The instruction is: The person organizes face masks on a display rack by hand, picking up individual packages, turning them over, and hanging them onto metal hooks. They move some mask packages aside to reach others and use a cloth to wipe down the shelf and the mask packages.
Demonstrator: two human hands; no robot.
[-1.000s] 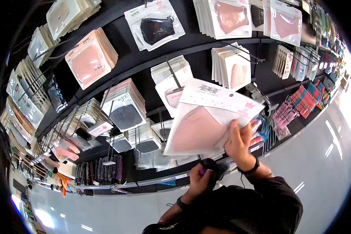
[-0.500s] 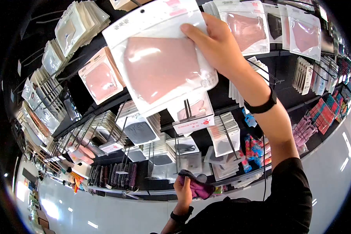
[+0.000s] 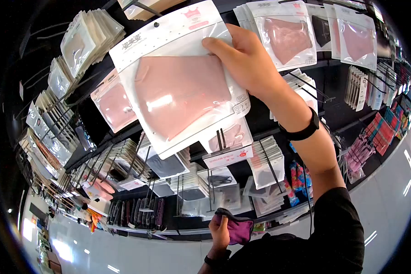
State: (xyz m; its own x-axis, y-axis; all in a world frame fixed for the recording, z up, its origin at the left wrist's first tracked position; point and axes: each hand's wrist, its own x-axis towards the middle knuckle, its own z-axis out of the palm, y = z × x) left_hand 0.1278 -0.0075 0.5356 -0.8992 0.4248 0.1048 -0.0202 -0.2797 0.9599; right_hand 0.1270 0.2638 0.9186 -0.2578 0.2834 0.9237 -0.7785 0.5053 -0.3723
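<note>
My right hand [image 3: 249, 59] grips the upper right edge of a packaged pink face mask [image 3: 182, 93], thumb on the front and fingers behind. The pack is a white and clear pouch with a hang hole and a pink crown print, and it hangs tilted before the shelves. Lower down, my left hand [image 3: 220, 233] is closed on a purple cloth [image 3: 240, 231] with a dark edge, which droops to the right. Behind the held pack, a similar pink pack [image 3: 113, 102] shows in part at its left.
Black display racks with metal hooks [image 3: 221, 139] stand in front of me, filled with packaged goods. More pink mask packs [image 3: 287, 36] hang at upper right. A price label [image 3: 228, 157] sticks out below the held pack. Plaid items [image 3: 378, 132] hang far right, above a shiny floor [image 3: 160, 255].
The held mask pack has moved slightly down and left, and its print is sharper. In my left hand the purple cloth now hangs flatter and more spread out.
</note>
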